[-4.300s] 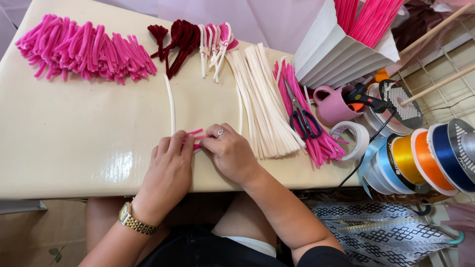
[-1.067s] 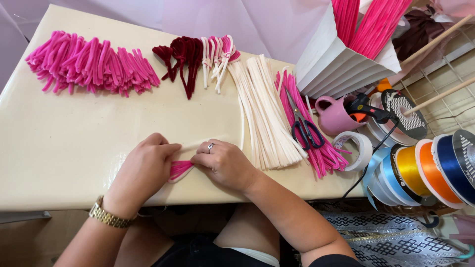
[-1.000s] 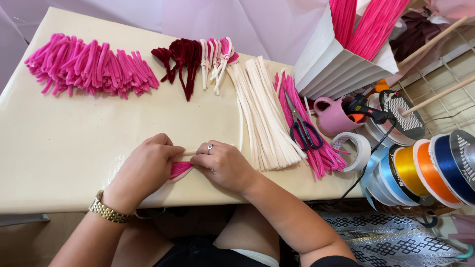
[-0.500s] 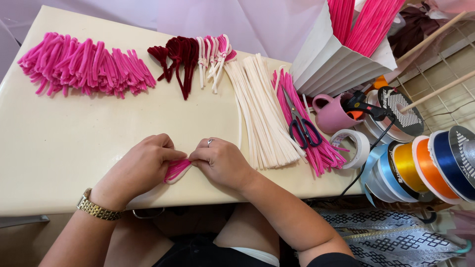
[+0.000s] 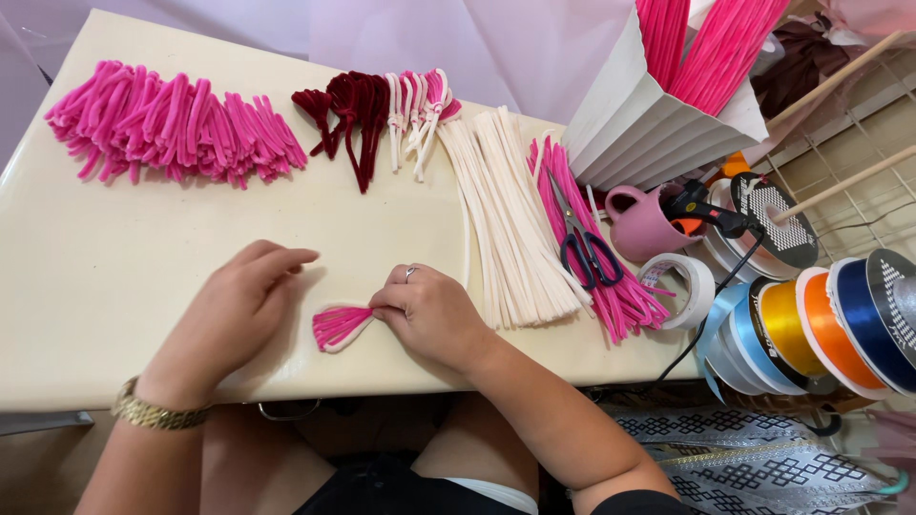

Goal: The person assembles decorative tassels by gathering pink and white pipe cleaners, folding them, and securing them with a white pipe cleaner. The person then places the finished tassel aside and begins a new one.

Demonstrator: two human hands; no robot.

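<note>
One small fan-shaped petal of pink pipe cleaner with a cream edge (image 5: 339,326) is lying on the cream table (image 5: 114,286) near its front edge, and the right hand (image 5: 429,315) is pinching the petal's narrow end between thumb and fingertips, a ring showing on one finger. At nine o'clock of the petal the left hand (image 5: 234,305) is resting palm down on the table, its fingers loosely spread and holding nothing, its fingertips just apart from the petal; a gold wristwatch (image 5: 157,413) is sitting on that wrist. At eleven o'clock, well apart, a wide heap of bright pink folded pieces (image 5: 172,124) is lying along the far side of the table. At twelve o'clock a cluster of dark red pieces (image 5: 348,110) is lying beside a few pink-and-cream ones (image 5: 420,110). At one o'clock a bundle of cream stems (image 5: 506,219) is fanning toward the front, touching a bundle of pink stems (image 5: 596,257) on which scissors (image 5: 582,243) with dark handles are lying. Farther out at two o'clock a white folded paper holder (image 5: 649,124) is holding long pink stems, with a pink mug (image 5: 644,224) and a roll of white tape (image 5: 679,286) below it. At three o'clock ribbon spools (image 5: 821,324) in blue, yellow and orange are standing in a row.
</note>
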